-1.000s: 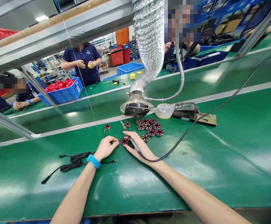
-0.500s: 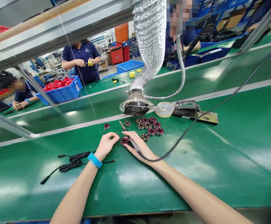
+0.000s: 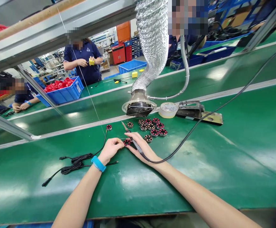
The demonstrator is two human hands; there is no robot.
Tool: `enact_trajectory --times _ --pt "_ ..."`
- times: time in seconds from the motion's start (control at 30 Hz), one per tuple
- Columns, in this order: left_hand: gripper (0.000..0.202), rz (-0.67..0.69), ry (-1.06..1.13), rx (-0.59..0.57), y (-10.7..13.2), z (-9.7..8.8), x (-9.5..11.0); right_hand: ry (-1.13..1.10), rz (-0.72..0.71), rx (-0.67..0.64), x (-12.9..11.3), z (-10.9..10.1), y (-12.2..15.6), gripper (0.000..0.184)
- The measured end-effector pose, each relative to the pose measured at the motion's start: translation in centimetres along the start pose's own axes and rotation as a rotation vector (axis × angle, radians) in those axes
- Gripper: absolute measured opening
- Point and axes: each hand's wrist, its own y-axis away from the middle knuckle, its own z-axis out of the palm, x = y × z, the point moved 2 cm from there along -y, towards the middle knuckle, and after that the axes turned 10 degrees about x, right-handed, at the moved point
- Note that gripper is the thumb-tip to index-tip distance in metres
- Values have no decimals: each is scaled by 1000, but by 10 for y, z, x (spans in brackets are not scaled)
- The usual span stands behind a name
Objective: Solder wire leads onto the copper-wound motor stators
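My right hand holds a soldering iron between thumb and fingers, its tip pointing up and away. The same hand's fingertips grip a small motor stator with red windings. My left hand, closed in a pinch, meets the stator's left side. A thin strand of solder wire runs down from overhead to this hand; its end by the stator is hard to make out. Another red-wound stator lies beyond my left hand. Several more stators, red and copper, sit grouped beyond my right hand.
Black cables lie coiled at the left. A fume-extractor hose hangs over the bench's far side. Behind the stators are a tape roll and a soldering-iron stand. The iron's cord crosses the right side. Co-workers stand across the bench.
My left hand has moved slightly right, closing the gap to the stator in my right hand. My right hand keeps the iron and stator in nearly the same place.
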Motion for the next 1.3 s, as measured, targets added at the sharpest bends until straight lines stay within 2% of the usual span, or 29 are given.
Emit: enact_trajectory --times 0.13,0.2,0.37,0.47,0.63,0.9,1.03,1.13,1.2,1.3 --pt "19 -139 135 8 1 -4 1 17 -4 3 -3 -1 -1 51" --pt "25 -161 163 47 -1 -7 1 26 -4 2 -4 -1 -1 51" --pt "41 -140 2 109 -7 -2 -2 21 3 -6 -4 0 0 52" --pt "37 -160 -57 93 -8 3 -2 17 6 -1 -3 0 0 52" --pt "23 -242 9 31 -7 6 1 9 5 -5 -3 -1 0 52" --pt "36 -230 71 45 -2 8 0 9 10 0 -4 -1 0 51" --pt "41 -147 18 98 0 0 2 14 9 -2 -4 -1 0 50" --pt "49 -1 -121 123 5 -19 15 -1 9 0 -3 -2 1 50" --pt "50 99 -277 57 13 -35 26 -7 14 2 -3 -4 2 51" --pt "37 231 -486 -166 27 -57 36 12 13 5 -2 -6 3 52"
